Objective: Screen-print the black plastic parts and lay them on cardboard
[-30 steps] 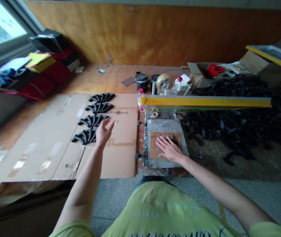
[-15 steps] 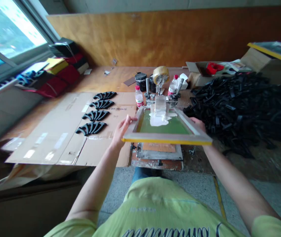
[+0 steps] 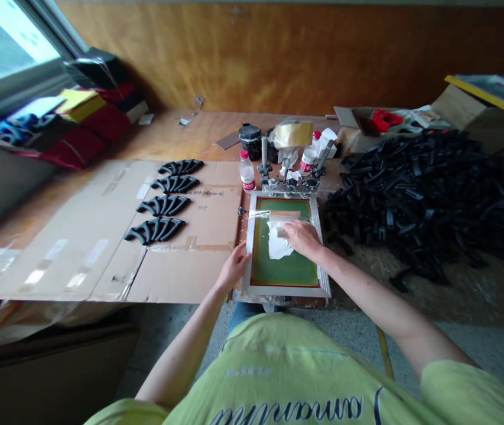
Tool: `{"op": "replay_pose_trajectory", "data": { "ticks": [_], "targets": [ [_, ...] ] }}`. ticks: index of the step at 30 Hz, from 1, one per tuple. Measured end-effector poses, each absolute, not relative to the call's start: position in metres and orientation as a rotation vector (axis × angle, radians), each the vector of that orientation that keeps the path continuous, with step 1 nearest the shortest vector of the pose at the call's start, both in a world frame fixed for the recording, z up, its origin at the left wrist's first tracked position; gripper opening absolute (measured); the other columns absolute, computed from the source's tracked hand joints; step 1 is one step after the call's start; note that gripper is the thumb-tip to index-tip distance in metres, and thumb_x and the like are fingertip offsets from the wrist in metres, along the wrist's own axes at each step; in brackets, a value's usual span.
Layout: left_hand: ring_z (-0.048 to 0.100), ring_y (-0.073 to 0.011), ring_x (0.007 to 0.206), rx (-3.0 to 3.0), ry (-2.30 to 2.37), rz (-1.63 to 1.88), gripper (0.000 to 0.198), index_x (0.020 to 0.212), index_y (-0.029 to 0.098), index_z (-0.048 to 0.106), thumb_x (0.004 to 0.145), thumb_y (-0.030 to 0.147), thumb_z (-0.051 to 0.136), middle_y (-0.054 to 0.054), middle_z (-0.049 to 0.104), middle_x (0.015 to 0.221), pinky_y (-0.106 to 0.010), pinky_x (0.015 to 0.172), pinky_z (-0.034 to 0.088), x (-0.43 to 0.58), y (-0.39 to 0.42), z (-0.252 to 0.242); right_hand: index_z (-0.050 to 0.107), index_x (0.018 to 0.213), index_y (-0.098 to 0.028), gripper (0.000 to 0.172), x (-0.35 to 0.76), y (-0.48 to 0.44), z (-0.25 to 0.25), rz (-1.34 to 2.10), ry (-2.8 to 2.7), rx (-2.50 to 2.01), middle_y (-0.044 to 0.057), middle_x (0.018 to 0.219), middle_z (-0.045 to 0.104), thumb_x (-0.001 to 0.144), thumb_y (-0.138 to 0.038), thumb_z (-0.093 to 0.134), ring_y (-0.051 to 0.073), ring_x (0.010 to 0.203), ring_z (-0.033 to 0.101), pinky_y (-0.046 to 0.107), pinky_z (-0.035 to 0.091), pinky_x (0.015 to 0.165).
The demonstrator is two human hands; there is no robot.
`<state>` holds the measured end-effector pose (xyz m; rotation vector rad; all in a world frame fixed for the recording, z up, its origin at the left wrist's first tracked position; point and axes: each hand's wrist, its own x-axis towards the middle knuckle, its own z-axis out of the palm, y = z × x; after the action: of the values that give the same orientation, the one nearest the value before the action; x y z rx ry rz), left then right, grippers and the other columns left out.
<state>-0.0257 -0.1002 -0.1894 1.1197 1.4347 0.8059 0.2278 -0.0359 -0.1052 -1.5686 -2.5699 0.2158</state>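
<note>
A screen printing frame (image 3: pixel 325 285) lies flat on the bench, its green mesh (image 3: pixel 283 274) facing up with a patch of white ink (image 3: pixel 279 248) on it. My right hand (image 3: pixel 303 237) is closed around a wooden-topped squeegee (image 3: pixel 285 216) standing on the mesh at the ink's far end. At the frame's left rim, the fingers of my left hand (image 3: pixel 235 265) grip the edge; their undersides are hidden. Behind the frame stands a metal hinge clamp (image 3: pixel 290 185) with upright posts. Whatever lies beneath the frame is covered.
Several rows of curved black parts (image 3: pixel 156 229) lie on the flattened cardboard (image 3: pixel 78 236) to the left. A large heap of black parts (image 3: pixel 429 200) fills the right side. A plastic bottle (image 3: pixel 247 172), a black ink pot (image 3: pixel 250 140) and a tape roll (image 3: pixel 293 134) stand behind.
The frame has gone from tilted up to flat on the bench. My right hand has left its right rim and taken hold of the squeegee. My left hand has moved lower along the left rim.
</note>
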Motion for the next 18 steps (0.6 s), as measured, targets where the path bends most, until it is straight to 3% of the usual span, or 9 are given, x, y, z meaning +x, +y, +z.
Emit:
{"op": "replay_pose_trajectory", "data": {
  "ticks": [3, 7, 10, 15, 18],
  "targets": [
    [0.056, -0.0127, 0.061, 1.089, 1.42, 0.795, 0.073, 0.148, 0.02, 0.045, 0.085, 0.054, 0.06, -0.001, 0.065, 0.078, -0.022, 0.052, 0.04, -0.027, -0.102, -0.188, 0.07, 0.093, -0.018, 0.023, 0.239, -0.063, -0.109, 0.206, -2.671, -1.364, 0.009, 0.093, 0.071, 0.094, -0.011, 0.049, 0.022, 0.092, 0.061, 0.031, 0.045, 0.076],
    [0.052, -0.0114, 0.055, 1.052, 1.424, 0.792, 0.075, 0.147, 0.019, 0.046, 0.084, 0.057, 0.061, 0.0, 0.063, 0.076, -0.021, 0.047, 0.035, -0.025, -0.103, -0.183, 0.072, 0.091, -0.021, 0.02, 0.255, -0.071, -0.102, 0.341, -2.776, -1.074, 0.004, 0.09, 0.071, 0.087, -0.009, 0.056, 0.019, 0.085, 0.061, 0.028, 0.042, 0.071],
    [0.054, -0.0124, 0.06, 1.047, 1.418, 0.826, 0.078, 0.146, 0.016, 0.047, 0.082, 0.058, 0.062, -0.001, 0.064, 0.077, -0.022, 0.052, 0.039, -0.025, -0.104, -0.183, 0.072, 0.087, -0.022, 0.015, 0.253, -0.062, -0.101, 0.341, -2.713, -1.151, 0.004, 0.086, 0.071, 0.084, -0.011, 0.061, 0.02, 0.085, 0.061, 0.028, 0.042, 0.072],
    [0.059, -0.0147, 0.064, 0.985, 1.365, 0.862, 0.083, 0.145, 0.014, 0.046, 0.078, 0.059, 0.065, -0.002, 0.067, 0.078, -0.024, 0.056, 0.044, -0.022, -0.104, -0.182, 0.071, 0.1, -0.018, 0.025, 0.244, -0.078, -0.119, 0.19, -2.626, -1.207, 0.008, 0.102, 0.072, 0.092, -0.008, 0.05, 0.02, 0.091, 0.062, 0.03, 0.045, 0.076],
    [0.058, -0.0143, 0.061, 0.97, 1.368, 0.866, 0.084, 0.144, 0.014, 0.046, 0.077, 0.059, 0.066, -0.001, 0.066, 0.075, -0.024, 0.054, 0.042, -0.021, -0.105, -0.176, 0.072, 0.099, -0.02, 0.018, 0.243, -0.082, -0.119, 0.242, -2.663, -1.152, 0.005, 0.096, 0.072, 0.091, -0.014, 0.057, 0.018, 0.086, 0.064, 0.028, 0.047, 0.074]
  ]
}}
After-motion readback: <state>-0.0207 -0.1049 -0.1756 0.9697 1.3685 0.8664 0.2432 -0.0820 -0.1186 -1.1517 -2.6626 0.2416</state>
